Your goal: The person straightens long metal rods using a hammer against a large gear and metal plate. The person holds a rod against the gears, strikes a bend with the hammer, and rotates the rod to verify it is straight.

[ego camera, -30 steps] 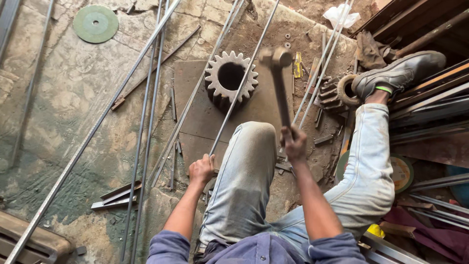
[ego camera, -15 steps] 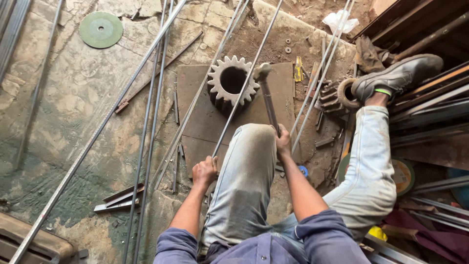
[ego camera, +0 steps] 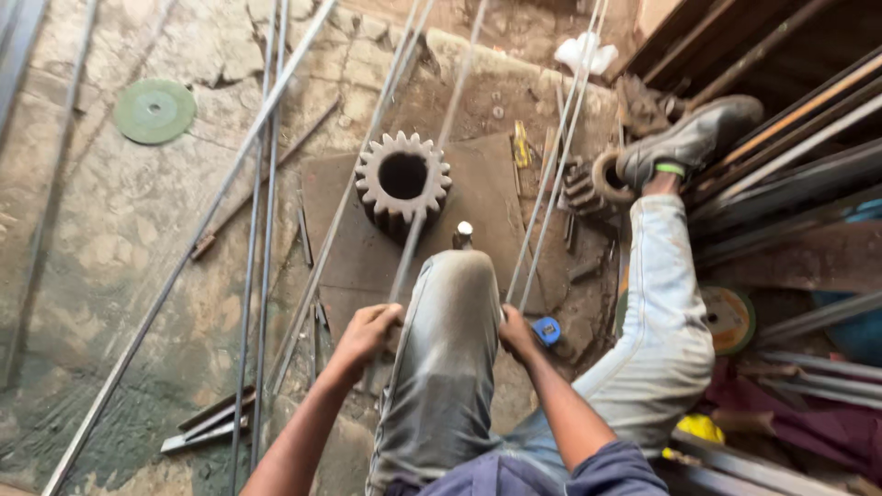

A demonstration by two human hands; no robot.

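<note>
My left hand (ego camera: 367,332) is closed around a thin steel rod (ego camera: 432,174) that runs away from me, past a large grey toothed gear (ego camera: 402,179). The gear stands on a rusty steel plate (ego camera: 491,188) on the floor. My right hand (ego camera: 516,332) grips a hammer handle beside my raised left knee (ego camera: 450,349). Only the hammer head (ego camera: 464,234) shows beyond the knee, low over the plate; the knee hides the handle.
Several long rods lie across the stone floor on the left. A green disc (ego camera: 154,110) lies far left. My right leg stretches to a shoe (ego camera: 689,138) against stacked metal bars on the right. A smaller gear (ego camera: 583,188) and a blue object (ego camera: 547,331) lie close.
The hammer, raised over the plate a second ago, has swung down and now sits low behind my knee. My left hand has kept its hold on the rod.
</note>
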